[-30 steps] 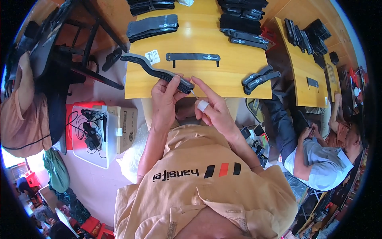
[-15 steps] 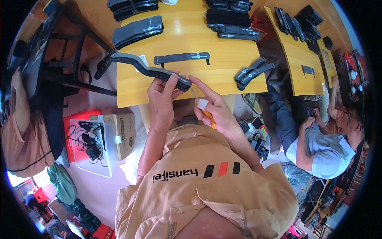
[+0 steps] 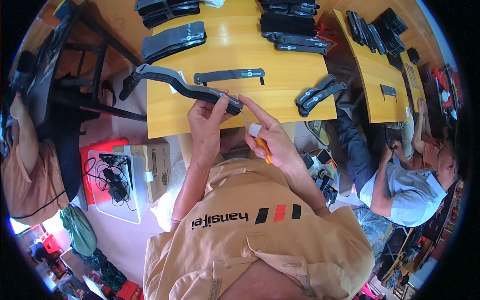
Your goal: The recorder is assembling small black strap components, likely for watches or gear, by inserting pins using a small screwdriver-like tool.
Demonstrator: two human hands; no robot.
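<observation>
My left hand (image 3: 205,125) is closed around the near end of a stack of black and grey fabric straps (image 3: 182,90). The stack bends away to the far left, over the table. In my right hand (image 3: 275,142) is an orange-handled tool (image 3: 262,148) with a thin metal shaft. Its tip is close to the straps' near end; contact cannot be made out. My right index finger points toward that end, and white tape wraps a digit of this hand. Beyond the stack, a single strap (image 3: 230,75) lies flat on the yellow table (image 3: 280,107).
Stacked straps (image 3: 172,42) lie at the far left, more piles (image 3: 287,25) at the far right. A few loose straps (image 3: 320,95) rest near the right edge. Below on the left stands a clear bin (image 3: 140,197) with cables. A person (image 3: 400,190) sits at right.
Both hands keep their grip and stay almost in place. The strap stack's far end has shifted slightly left, and the tool's tip remains by its near end.
</observation>
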